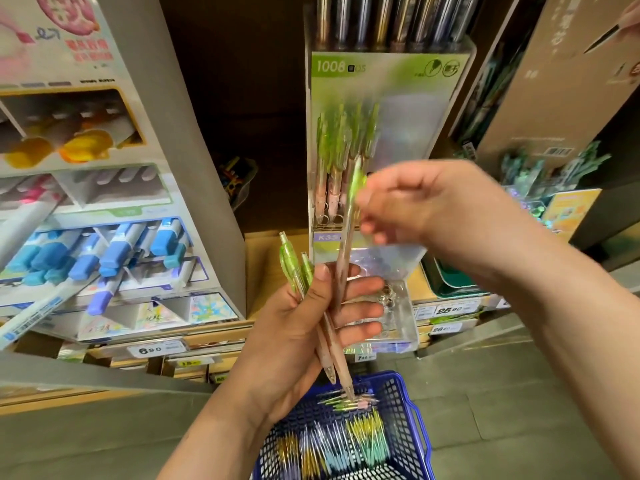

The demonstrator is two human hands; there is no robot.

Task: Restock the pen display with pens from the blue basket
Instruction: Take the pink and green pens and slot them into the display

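Observation:
My left hand (pixel 304 327) grips a small bunch of pens with green clips and pale pink barrels (pixel 301 271), tips pointing down. My right hand (pixel 426 206) pinches the green top of one such pen (pixel 346 244), which stands nearly upright in front of the clear pen display (pixel 388 98) labelled 1008. Several matching green pens (pixel 341 150) stand in the display's left slot; its right side looks bare. The blue basket (pixel 405 403) sits on the floor below my hands, with several bundles of coloured pens inside.
A marker display (pixel 104 237) with blue and yellow caps fills the left. Price tags line the shelf edge (pixel 149 349). A cardboard box (pixel 561 81) and teal pens (pixel 540 168) stand at right. Grey floor surrounds the basket.

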